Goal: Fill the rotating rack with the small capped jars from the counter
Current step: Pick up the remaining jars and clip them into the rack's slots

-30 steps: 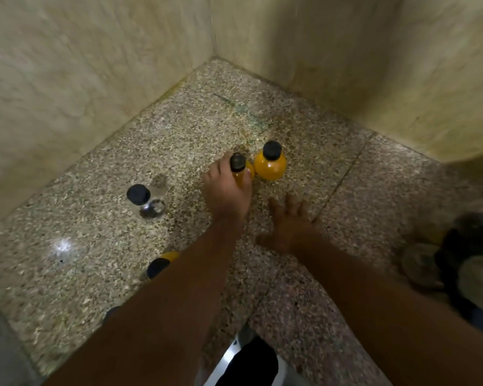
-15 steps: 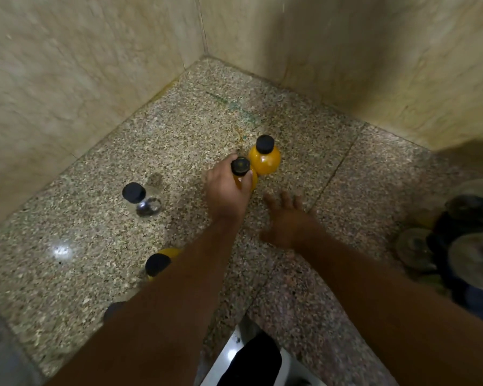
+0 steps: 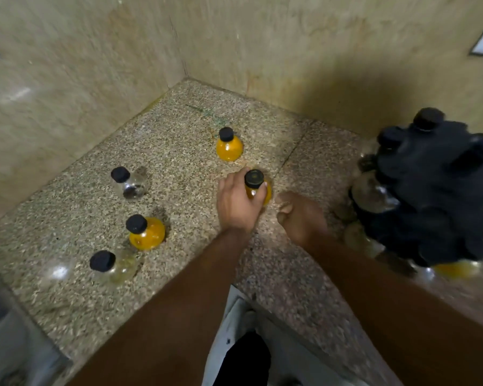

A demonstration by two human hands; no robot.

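My left hand (image 3: 236, 203) grips a small yellow-filled jar with a black cap (image 3: 255, 181), held off the speckled counter (image 3: 179, 174). My right hand (image 3: 300, 215) sits just to its right with fingers curled, holding nothing that I can see. A second yellow jar (image 3: 229, 144) stands further back. A third yellow jar (image 3: 145, 232) and two clear jars (image 3: 129, 182) (image 3: 109, 267) stand at the left. The black rotating rack (image 3: 441, 190) at the right holds several capped jars, blurred.
Beige stone walls close the counter's far corner (image 3: 184, 76). The counter's front edge (image 3: 251, 299) runs diagonally near my arms. A grey surface (image 3: 0, 330) lies at the lower left.
My left hand has carried the gripped jar away from the other yellow jar, toward the right. My right hand's fingers have curled. The view has swung, bringing the rack more into sight.
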